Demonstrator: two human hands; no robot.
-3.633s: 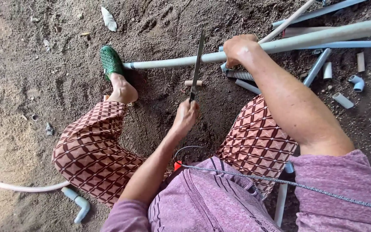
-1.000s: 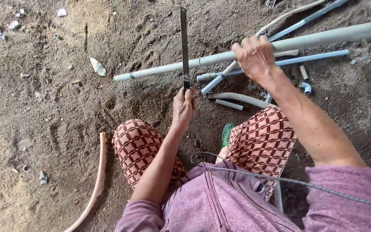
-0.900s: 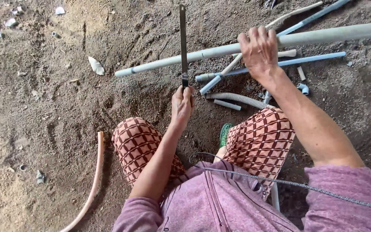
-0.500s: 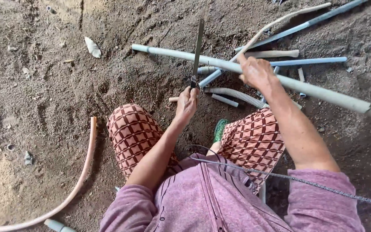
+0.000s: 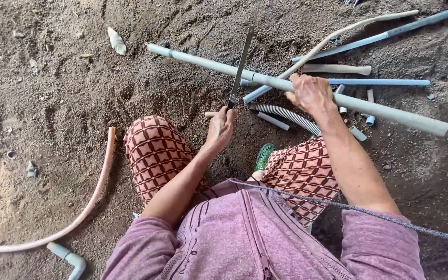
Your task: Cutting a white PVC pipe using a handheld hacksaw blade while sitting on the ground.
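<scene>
Left hand (image 5: 220, 126) at centre frame, fingers curled tight around the handle of a hacksaw blade (image 5: 240, 67), blade pointing up toward the top centre and crossing over a long grey plastic pipe (image 5: 224, 66). Right hand (image 5: 312, 93) right of centre, palm down, fingers wrapped over the same pipe and pressing on it. Pipe running from upper left of the frame down to the right edge, slanted across bare sandy ground (image 5: 42, 103). Just below the pipe, between the two hands, a short ribbed grey hose (image 5: 286, 114) and a small pipe offcut (image 5: 273, 121). Upper right: a thin blue pipe (image 5: 379, 82), a longer blue-grey pipe (image 5: 390, 33) and a pale bent tube (image 5: 348, 28), crossing one another. Lower centre: knees in red-patterned trousers (image 5: 156, 155), a green shoe (image 5: 263, 155) between them, purple top below. Left side: a curved pinkish hose (image 5: 86, 207) on the ground; bottom left, a grey elbow fitting (image 5: 71, 258). Upper left, a pale scrap (image 5: 116, 41) well apart from everything.
</scene>
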